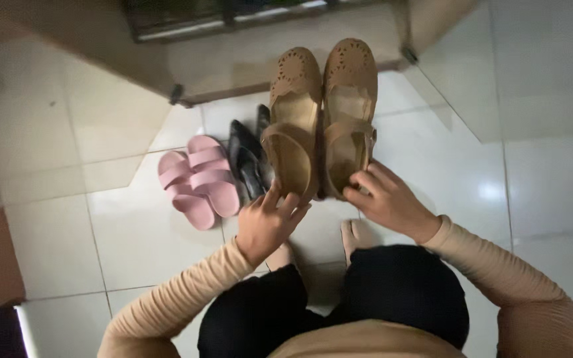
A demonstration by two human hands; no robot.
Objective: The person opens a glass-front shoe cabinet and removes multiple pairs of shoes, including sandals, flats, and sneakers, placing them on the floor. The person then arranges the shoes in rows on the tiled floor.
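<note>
A pair of tan leather-look sandals with perforated closed toes and heel straps (321,119) is held side by side, toes pointing away from the person, above the glossy white tiled floor (538,172). Whether their soles touch the tiles cannot be told from here. The pair is gathered and kept together at the heels, but it does not yet sit in line with the other footwear.

The left hand (266,222) grips the heel end of the left tan sandal, fingers curled up onto its back strap. The right hand (382,195) closes around the heel of the right tan sandal, thumb and fingers wrapped at the strap.

Just left of the tan sandals, partly hidden behind them, lies a pair of black shiny shoes (250,159). Further left of the tan sandals sits a pair of pink rubber two-strap slides (199,180), touching each other. Beyond the toes of the tan sandals runs a dark-framed doorway sill (233,86). Below the tan sandals, the person's bare feet (353,235) show between black-clad knees.
</note>
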